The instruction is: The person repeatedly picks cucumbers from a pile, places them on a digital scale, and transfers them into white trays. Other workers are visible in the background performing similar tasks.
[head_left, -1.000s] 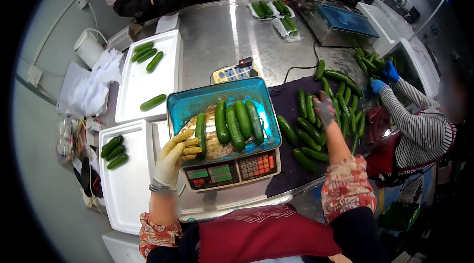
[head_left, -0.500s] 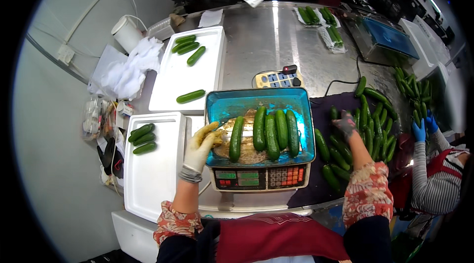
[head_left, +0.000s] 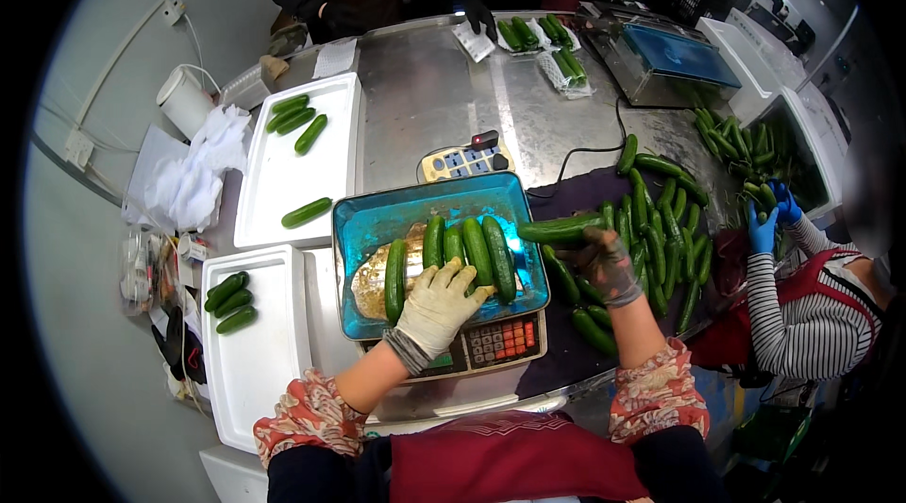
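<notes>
Several cucumbers (head_left: 477, 253) lie side by side in the blue pan (head_left: 377, 208) of a scale, one of them (head_left: 394, 281) set apart at the left. My left hand (head_left: 439, 305), in a pale glove, rests over the lower ends of the middle ones with its fingers apart. My right hand (head_left: 612, 269), in a dark, stained glove, is closed round one end of a cucumber (head_left: 562, 229). That cucumber points left, its free end close to the pan's right rim. Behind the hand, a pile of cucumbers (head_left: 668, 239) covers a dark cloth (head_left: 543, 352).
Two white foam trays (head_left: 241, 390) (head_left: 326, 159) with a few cucumbers stand at the left. A power strip (head_left: 467, 161) and its cable lie behind the scale. Wrapped cucumbers (head_left: 566, 69) sit at the back. A co-worker's blue-gloved hands (head_left: 764, 225) hold cucumbers at the right; another person stands opposite.
My right hand has lifted a cucumber from the pile toward the pan. My left hand has moved from the pan's left rim onto the cucumbers inside. The view has shifted right.
</notes>
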`<state>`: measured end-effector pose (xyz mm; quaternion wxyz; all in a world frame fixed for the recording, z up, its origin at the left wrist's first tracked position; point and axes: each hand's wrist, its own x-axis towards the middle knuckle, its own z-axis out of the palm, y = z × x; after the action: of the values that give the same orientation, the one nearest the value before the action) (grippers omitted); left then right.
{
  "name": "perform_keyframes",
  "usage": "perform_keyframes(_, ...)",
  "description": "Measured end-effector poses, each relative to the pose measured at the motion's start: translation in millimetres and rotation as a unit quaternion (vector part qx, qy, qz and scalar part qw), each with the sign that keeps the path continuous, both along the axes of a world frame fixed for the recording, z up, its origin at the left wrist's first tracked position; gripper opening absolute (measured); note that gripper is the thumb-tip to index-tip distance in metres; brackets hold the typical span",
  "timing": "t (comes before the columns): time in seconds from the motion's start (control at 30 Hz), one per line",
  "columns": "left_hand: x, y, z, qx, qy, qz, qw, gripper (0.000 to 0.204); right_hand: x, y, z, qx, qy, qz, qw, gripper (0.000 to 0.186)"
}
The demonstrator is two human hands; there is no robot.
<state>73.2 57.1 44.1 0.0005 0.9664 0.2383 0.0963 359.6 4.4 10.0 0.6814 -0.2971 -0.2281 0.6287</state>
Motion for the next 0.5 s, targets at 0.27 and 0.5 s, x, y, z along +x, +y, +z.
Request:
perform_keyframes(0.27, -10, 6, 16, -0.104, -0.133, 0.057, 0.984, 0.049, -46, -12, 4, 0.012, -0.366, -0.147, 0.919, 0.048)
perform_keyframes(0.5, -8, 8, 12, -0.165, -0.269, 0.061, 0.947, 0.047, -66, -15, -21, 0.058, -0.401, -0.145, 0.903, 0.046)
